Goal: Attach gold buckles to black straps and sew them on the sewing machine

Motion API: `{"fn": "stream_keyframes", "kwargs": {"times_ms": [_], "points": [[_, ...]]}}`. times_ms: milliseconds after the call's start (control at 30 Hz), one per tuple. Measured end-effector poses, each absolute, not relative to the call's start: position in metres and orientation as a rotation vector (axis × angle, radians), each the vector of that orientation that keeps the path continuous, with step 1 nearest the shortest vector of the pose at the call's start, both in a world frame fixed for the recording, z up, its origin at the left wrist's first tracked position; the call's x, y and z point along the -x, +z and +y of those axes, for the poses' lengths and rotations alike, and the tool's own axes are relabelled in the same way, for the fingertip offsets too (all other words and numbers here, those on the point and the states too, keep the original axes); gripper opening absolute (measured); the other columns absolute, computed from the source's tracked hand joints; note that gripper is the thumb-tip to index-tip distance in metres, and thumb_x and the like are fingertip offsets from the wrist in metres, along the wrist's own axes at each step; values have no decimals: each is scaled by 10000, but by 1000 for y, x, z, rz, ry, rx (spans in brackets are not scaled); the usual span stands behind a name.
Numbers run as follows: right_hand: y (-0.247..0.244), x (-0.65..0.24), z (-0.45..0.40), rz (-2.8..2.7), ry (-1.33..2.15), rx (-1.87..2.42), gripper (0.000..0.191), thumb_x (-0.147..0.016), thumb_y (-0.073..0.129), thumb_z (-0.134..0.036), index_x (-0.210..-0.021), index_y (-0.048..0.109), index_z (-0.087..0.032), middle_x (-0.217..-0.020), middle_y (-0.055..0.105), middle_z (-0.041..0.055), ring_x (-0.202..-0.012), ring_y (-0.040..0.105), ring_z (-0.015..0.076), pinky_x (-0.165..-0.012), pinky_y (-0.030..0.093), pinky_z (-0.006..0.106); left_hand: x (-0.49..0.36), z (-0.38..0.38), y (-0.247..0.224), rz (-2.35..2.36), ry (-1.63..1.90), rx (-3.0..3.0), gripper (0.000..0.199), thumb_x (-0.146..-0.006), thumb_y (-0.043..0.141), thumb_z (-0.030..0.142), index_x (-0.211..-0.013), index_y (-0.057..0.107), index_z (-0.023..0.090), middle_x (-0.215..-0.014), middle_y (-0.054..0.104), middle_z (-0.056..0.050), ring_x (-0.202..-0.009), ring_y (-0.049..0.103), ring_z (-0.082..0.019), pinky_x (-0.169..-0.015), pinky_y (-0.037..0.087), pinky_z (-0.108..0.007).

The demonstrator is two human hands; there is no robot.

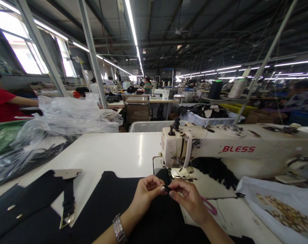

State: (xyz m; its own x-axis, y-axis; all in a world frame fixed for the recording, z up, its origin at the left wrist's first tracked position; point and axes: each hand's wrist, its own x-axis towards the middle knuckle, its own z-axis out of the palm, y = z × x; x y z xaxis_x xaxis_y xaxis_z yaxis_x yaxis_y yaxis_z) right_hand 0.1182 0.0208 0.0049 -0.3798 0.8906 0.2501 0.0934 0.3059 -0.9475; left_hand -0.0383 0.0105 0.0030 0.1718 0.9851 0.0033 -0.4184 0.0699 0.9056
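Both hands meet in front of the sewing machine [179,142], above a large black material piece [110,200]. My left hand [150,191] is closed, pinching one side of a small black piece [166,187]. On its other side, my right hand [187,196] pinches the same piece between thumb and fingers. The small piece is largely covered by the fingertips. Behind my right hand lies a pink looped object [210,207]. At the left, a black strap with a gold buckle [67,218] rests beside black panels [29,203].
White paper holding gold-coloured metal rings [287,211] lies at the right. Clear plastic bags [65,115] are piled at the left, near a person in red [4,103]. Thread cones [237,88] and a white bin [207,118] stand behind the machine.
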Motion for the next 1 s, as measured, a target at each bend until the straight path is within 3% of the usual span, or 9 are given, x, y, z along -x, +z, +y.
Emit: {"fn": "stream_keyframes", "kwargs": {"times_ms": [133, 333, 533, 733, 1000], "points": [[-3, -115, 22, -1674, 1020, 1042, 148, -645, 662, -298, -627, 598, -165, -602, 576, 2, -577, 524, 132, -549, 432, 236, 36, 11, 2, 846, 1288, -983, 345, -516, 765, 291, -564, 471, 116, -616, 543, -5, -559, 502, -90, -556, 405, -199], [-6, -113, 23, -1682, 964, 1099, 142, -677, 624, -302, -630, 617, -168, -602, 594, 8, -583, 539, 145, -552, 431, 241, 34, 10, -3, 861, 1353, -1059, 338, -539, 752, 292, -565, 459, 127, -633, 531, -7, -595, 497, -96, -568, 407, -196], [-1, -118, 23, -1688, 1046, 1053, 108, -693, 606, -260, -649, 607, -162, -624, 593, 7, -598, 541, 139, -566, 426, 234, 41, 14, -3, 833, 1118, -974, 340, -564, 739, 318, -780, 594, 99, -662, 598, -30, -586, 565, -122, -612, 461, -246], [0, -117, 23, -1771, 977, 1100, 85, -715, 565, -224, -680, 612, -162, -662, 604, 15, -633, 546, 146, -603, 428, 248, 44, 13, -5, 1021, 1145, -1274, 133, -585, 680, 184, -611, 578, 103, -653, 621, -47, -601, 562, -128, -567, 438, -209], [-3, -117, 23, -1808, 909, 1158, 135, -731, 539, -252, -708, 633, -158, -674, 627, 27, -641, 573, 159, -617, 439, 264, 41, 14, -11, 1044, 1228, -1167, 182, -550, 681, 174, -574, 510, 117, -618, 593, -18, -551, 535, -98, -528, 414, -182]]}}
